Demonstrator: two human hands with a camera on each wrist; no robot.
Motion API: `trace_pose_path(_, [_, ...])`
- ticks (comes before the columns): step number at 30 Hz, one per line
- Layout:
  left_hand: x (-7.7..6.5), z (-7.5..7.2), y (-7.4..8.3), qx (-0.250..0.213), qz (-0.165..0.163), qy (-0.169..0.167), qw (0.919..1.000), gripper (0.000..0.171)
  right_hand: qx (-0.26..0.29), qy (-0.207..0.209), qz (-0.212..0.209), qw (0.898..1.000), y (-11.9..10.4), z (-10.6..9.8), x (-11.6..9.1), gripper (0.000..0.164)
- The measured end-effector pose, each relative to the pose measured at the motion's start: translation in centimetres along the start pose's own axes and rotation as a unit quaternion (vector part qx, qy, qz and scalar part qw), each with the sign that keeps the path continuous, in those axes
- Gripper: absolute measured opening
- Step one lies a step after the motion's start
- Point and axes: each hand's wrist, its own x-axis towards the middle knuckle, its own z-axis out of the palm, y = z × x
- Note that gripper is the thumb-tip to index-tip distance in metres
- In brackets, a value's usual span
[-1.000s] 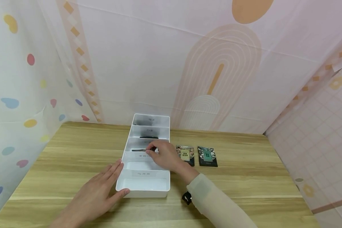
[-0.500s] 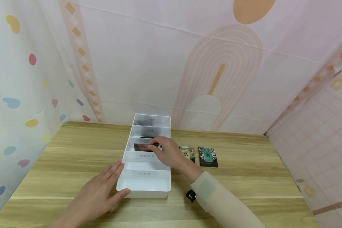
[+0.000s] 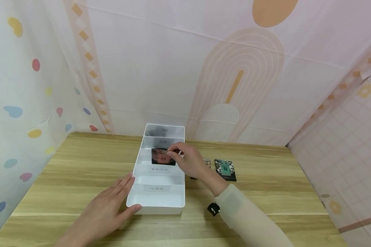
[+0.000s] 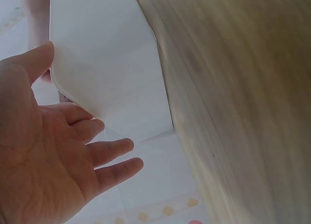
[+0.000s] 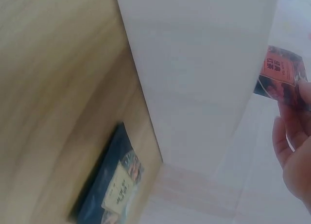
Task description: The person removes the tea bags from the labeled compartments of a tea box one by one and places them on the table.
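Note:
My right hand (image 3: 191,163) pinches a dark tea sachet with a red label (image 3: 162,159) by its edge. The sachet is over the middle compartment of a long white divided box (image 3: 157,210). In the right wrist view the same red sachet (image 5: 280,68) stands above the box's rim, between fingers and thumb. My left hand (image 3: 106,206) rests against the box's left side, its thumb at the near corner. The left wrist view shows that hand (image 4: 53,151) with fingers extended along the white wall (image 4: 107,63).
Right of the box, a green-labelled sachet (image 3: 225,170) lies on the wooden table (image 3: 266,192). Beside it is a yellow-labelled sachet (image 5: 117,191), mostly behind my right hand in the head view. Patterned cloth (image 3: 142,68) hangs behind the table.
My right hand has risen from the middle compartment, bringing the red sachet up into view with its front showing. The left hand has stayed on the box.

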Motion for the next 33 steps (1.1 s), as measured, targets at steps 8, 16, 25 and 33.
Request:
trace_pose_path(8, [0.2,0.1,0.0,-0.004,-0.001,0.000,1.0000,0.083,0.001,0.012,-0.009,1.000,0.3,-1.5,0.0,0.008])
trace_pose_path(16, [0.3,0.1,0.1,-0.004,0.002,0.004,1.0000,0.083,0.005,0.030,0.006,1.000,0.3,-3.3,-0.3,0.009])
trace_pose_path(25, [0.3,0.2,0.0,0.003,0.003,0.000,1.0000,0.083,0.016,0.066,-0.012,0.998,1.1,-4.8,-1.0,0.008])
trace_pose_path(33, [0.4,0.3,0.0,0.005,0.001,-0.002,1.0000,0.083,0.010,0.099,-0.013,0.995,1.9,-6.6,-1.9,0.009])
